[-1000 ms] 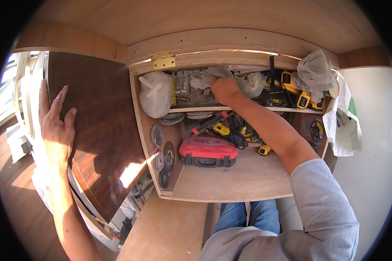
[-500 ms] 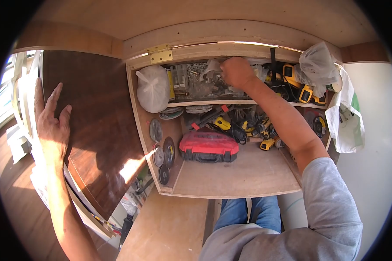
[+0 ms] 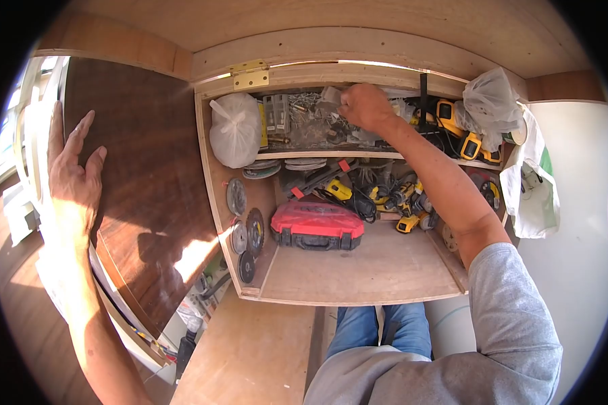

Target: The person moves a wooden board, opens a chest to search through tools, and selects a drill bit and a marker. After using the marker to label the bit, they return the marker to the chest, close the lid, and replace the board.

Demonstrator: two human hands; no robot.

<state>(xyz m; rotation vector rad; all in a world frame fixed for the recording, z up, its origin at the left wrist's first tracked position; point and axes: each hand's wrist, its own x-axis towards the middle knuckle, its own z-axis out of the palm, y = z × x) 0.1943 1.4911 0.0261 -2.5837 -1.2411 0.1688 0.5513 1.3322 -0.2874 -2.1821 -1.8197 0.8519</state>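
Observation:
On the upper shelf (image 3: 365,155) of a wooden tool cabinet, my right hand (image 3: 368,108) is closed, with the fingers curled down among loose screws (image 3: 307,108) and clear plastic bags. A crumpled piece of clear plastic (image 3: 329,98) lies right beside its fingertips; what is between the fingers is hidden. My left hand (image 3: 74,179) rests with fingers stretched along the edge of a dark brown wooden panel (image 3: 142,155), holding nothing. Left of the screws are a knotted white plastic bag (image 3: 235,131) and a grey small-parts case (image 3: 275,113).
Below the shelf sit a red tool case (image 3: 317,223) and yellow-black power tools (image 3: 405,202). Grinding discs (image 3: 255,233) hang on the cabinet's left wall. Yellow tools (image 3: 447,115) and a plastic bag (image 3: 493,101) crowd the right end. A brass hinge (image 3: 251,77) is above.
My right hand has shifted slightly up and left among the screws, and the clear plastic by its fingers has changed shape. The left hand stays on the panel; the view has moved a little.

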